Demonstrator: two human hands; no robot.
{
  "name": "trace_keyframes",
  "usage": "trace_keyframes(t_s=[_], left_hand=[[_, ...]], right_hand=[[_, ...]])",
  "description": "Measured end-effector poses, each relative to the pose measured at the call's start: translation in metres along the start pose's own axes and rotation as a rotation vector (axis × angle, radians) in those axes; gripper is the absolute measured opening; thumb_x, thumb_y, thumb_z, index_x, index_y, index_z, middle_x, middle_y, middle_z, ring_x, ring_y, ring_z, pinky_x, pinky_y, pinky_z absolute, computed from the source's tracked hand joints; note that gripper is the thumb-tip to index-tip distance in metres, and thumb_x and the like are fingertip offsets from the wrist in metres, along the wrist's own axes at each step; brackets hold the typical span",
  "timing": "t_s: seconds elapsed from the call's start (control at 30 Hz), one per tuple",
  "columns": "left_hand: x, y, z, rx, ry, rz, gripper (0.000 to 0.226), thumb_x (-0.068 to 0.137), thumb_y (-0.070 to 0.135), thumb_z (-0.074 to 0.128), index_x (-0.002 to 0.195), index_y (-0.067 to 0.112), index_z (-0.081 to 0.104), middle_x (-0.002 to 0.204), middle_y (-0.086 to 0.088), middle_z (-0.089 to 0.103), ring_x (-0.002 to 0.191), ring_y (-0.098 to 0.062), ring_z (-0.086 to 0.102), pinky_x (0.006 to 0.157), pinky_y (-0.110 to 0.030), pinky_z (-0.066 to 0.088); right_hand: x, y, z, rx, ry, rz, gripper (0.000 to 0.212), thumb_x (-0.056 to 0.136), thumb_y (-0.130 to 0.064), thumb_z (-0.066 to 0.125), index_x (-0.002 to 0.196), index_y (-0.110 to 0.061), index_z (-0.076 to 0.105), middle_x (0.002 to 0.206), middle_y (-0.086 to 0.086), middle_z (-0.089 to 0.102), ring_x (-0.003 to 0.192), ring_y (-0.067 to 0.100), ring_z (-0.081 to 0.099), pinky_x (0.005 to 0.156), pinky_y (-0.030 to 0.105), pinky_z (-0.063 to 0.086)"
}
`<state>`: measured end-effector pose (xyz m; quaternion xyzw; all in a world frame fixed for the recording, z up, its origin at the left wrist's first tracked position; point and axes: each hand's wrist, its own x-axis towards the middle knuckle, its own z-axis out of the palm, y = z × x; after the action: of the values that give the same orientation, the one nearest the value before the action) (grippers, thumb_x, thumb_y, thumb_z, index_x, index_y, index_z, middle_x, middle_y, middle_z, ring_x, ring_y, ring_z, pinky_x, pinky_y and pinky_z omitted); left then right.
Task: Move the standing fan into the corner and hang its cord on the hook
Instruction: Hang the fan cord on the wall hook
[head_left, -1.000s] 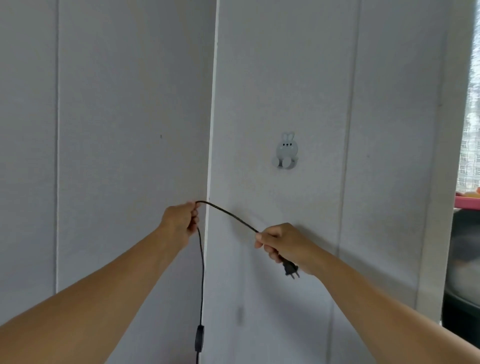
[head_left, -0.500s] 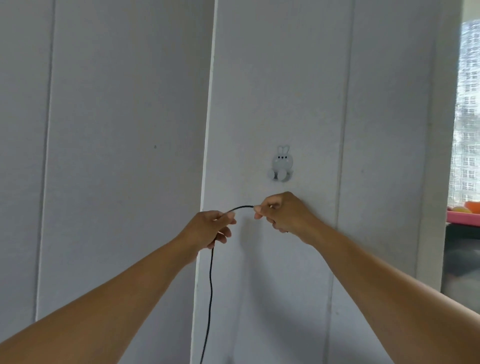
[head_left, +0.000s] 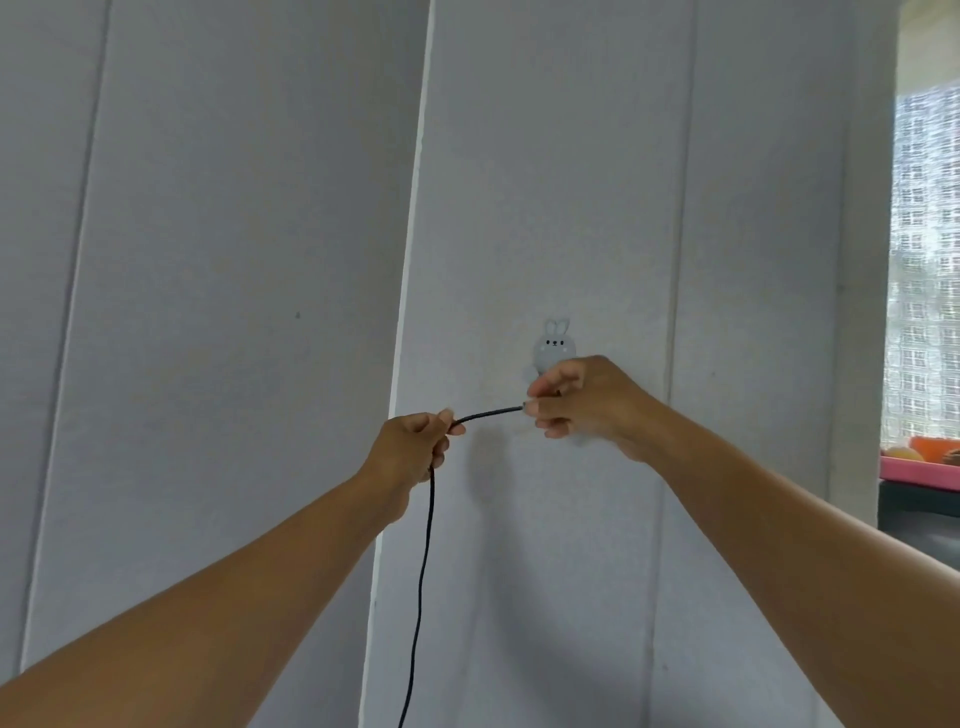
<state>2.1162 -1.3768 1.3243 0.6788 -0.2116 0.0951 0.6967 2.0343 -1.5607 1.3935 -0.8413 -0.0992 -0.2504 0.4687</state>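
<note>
cord: thin black cord (head_left: 488, 414) stretched between both hands, rest hanging down by the wall corner
left hand (head_left: 410, 449): grip pinching it
right hand (head_left: 582, 400): grip pinching it, just under the bunny hook (head_left: 554, 347)
risk: hand hides the peg, so the loop could miss and slide off, imo

hook (head_left: 551, 347) half hidden; cord (head_left: 422, 582) cut off below

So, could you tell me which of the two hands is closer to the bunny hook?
The right hand: it is raised just below and partly in front of the bunny hook, while the left hand sits lower, near the wall corner.
</note>
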Motion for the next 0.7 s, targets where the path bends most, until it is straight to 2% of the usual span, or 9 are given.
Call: trace_keyframes(t_s=[0.07, 0.17, 0.23, 0.3, 0.37, 0.43, 0.5, 0.6, 0.7], left_hand=[[0.000, 0.001, 0.005, -0.014, -0.077, -0.016, 0.028, 0.095, 0.036, 0.054, 0.081, 0.017, 0.070, 0.063, 0.005, 0.052, 0.055, -0.010, 0.045, 0.057, -0.020, 0.037], [-0.001, 0.005, 0.017, -0.001, -0.213, -0.018, 0.020, 0.095, 0.028, 0.057, 0.084, 0.018, 0.070, 0.067, 0.003, 0.061, 0.058, -0.010, 0.055, 0.060, -0.021, 0.042], [0.000, 0.012, 0.027, 0.030, -0.245, -0.007, 0.016, 0.094, 0.023, 0.058, 0.085, 0.017, 0.070, 0.068, 0.002, 0.066, 0.058, -0.009, 0.060, 0.058, -0.020, 0.043], [0.003, 0.019, 0.036, 0.055, -0.228, -0.003, 0.014, 0.094, 0.022, 0.059, 0.088, 0.016, 0.070, 0.069, 0.001, 0.069, 0.058, -0.009, 0.064, 0.057, -0.019, 0.044], [0.006, 0.025, 0.044, 0.070, -0.207, -0.009, 0.014, 0.094, 0.020, 0.057, 0.091, 0.013, 0.069, 0.071, -0.001, 0.070, 0.060, -0.011, 0.066, 0.056, -0.020, 0.044], [0.008, 0.029, 0.052, 0.096, -0.201, -0.020, 0.014, 0.095, 0.018, 0.055, 0.090, 0.013, 0.068, 0.072, -0.002, 0.070, 0.061, -0.013, 0.066, 0.056, -0.021, 0.044], [0.010, 0.030, 0.058, 0.121, -0.188, -0.039, 0.014, 0.095, 0.016, 0.055, 0.088, 0.012, 0.066, 0.073, -0.004, 0.070, 0.060, -0.014, 0.066, 0.055, -0.022, 0.044], [0.015, 0.028, 0.064, 0.194, -0.180, -0.077, 0.018, 0.094, 0.016, 0.055, 0.078, 0.012, 0.063, 0.074, -0.005, 0.069, 0.061, -0.014, 0.065, 0.056, -0.022, 0.046], [0.017, 0.027, 0.070, 0.353, -0.217, -0.115, 0.022, 0.091, 0.014, 0.057, 0.069, 0.013, 0.061, 0.071, -0.002, 0.065, 0.067, -0.013, 0.062, 0.063, -0.023, 0.049]], right_hand=[[0.005, -0.009, -0.006, 0.045, 0.107, -0.051, 0.028, 0.082, 0.003, 0.073, 0.107, 0.011, 0.064, 0.076, 0.012, 0.065, 0.059, 0.015, 0.063, 0.050, 0.016, 0.058], [0.015, -0.021, -0.016, -0.096, 0.281, -0.124, 0.027, 0.077, -0.004, 0.080, 0.100, 0.003, 0.068, 0.078, 0.013, 0.068, 0.054, 0.014, 0.064, 0.047, 0.017, 0.057], [0.023, -0.026, -0.021, -0.182, 0.338, -0.156, 0.028, 0.075, -0.005, 0.082, 0.099, 0.000, 0.068, 0.082, 0.017, 0.070, 0.053, 0.015, 0.064, 0.051, 0.020, 0.057], [0.031, -0.028, -0.025, -0.218, 0.357, -0.182, 0.024, 0.078, -0.002, 0.077, 0.101, 0.001, 0.070, 0.088, 0.021, 0.073, 0.052, 0.014, 0.064, 0.053, 0.019, 0.057], [0.038, -0.030, -0.027, -0.235, 0.363, -0.167, 0.021, 0.084, 0.002, 0.070, 0.104, 0.001, 0.070, 0.094, 0.023, 0.073, 0.055, 0.016, 0.065, 0.062, 0.026, 0.060], [0.044, -0.030, -0.027, -0.277, 0.361, -0.153, 0.021, 0.086, 0.003, 0.066, 0.106, -0.002, 0.070, 0.098, 0.022, 0.073, 0.064, 0.024, 0.069, 0.075, 0.037, 0.062], [0.048, -0.028, -0.026, -0.367, 0.373, -0.190, 0.022, 0.085, 0.001, 0.067, 0.106, -0.005, 0.070, 0.098, 0.018, 0.073, 0.079, 0.027, 0.072, 0.083, 0.039, 0.059], [0.049, -0.022, -0.022, -0.595, 0.409, -0.253, 0.024, 0.084, -0.007, 0.068, 0.107, -0.012, 0.066, 0.100, 0.009, 0.072, 0.091, 0.022, 0.068, 0.083, 0.032, 0.054], [0.050, -0.014, -0.016, -0.756, 0.376, -0.261, 0.022, 0.086, -0.008, 0.066, 0.108, -0.013, 0.065, 0.103, 0.007, 0.072, 0.093, 0.022, 0.067, 0.081, 0.032, 0.053]])
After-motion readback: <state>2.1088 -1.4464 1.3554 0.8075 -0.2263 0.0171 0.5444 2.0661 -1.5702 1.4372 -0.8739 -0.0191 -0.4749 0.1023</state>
